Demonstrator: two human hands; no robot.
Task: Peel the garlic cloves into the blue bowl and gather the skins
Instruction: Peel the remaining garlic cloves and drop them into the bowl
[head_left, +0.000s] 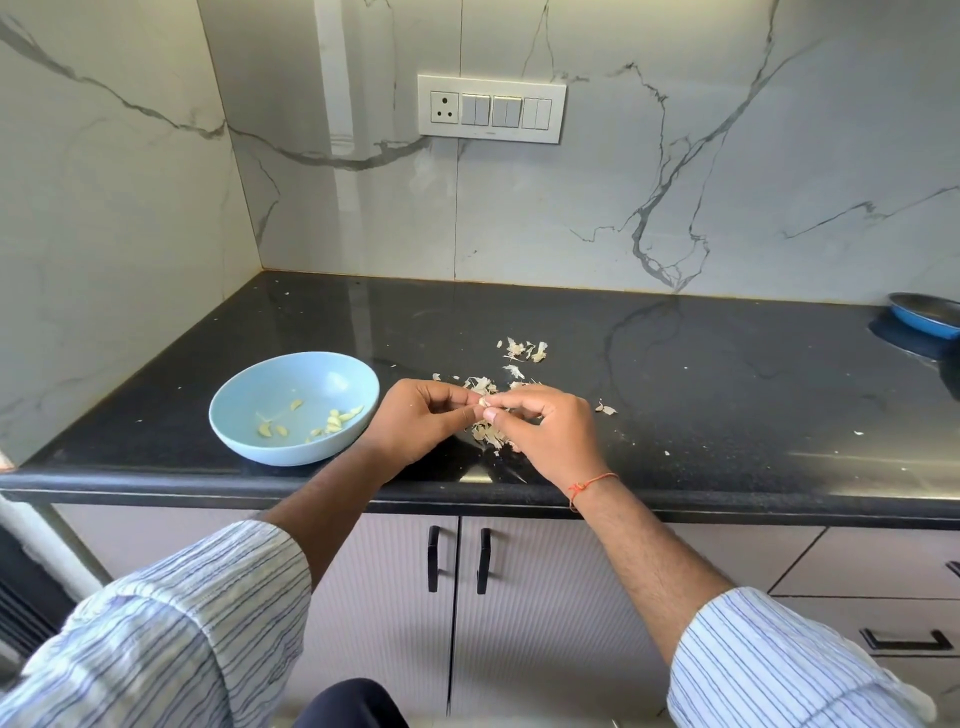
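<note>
A light blue bowl (244, 415) stands on the black counter at the left, with several peeled garlic cloves (332, 420) lying in it. Just right of the bowl, my left hand (421, 423) and my right hand (550, 439) meet above the counter and together pinch one small garlic clove (484, 401) between their fingertips. Papery garlic skins (485, 436) lie scattered under and behind my hands, and a second small heap of skins (524, 351) sits farther back.
The black counter (727, 395) runs to a marble wall at the back and left. A blue pan (927, 314) sits at the far right edge. Stray skin flecks (607, 409) dot the counter right of my hands. Cabinet doors hang below the front edge.
</note>
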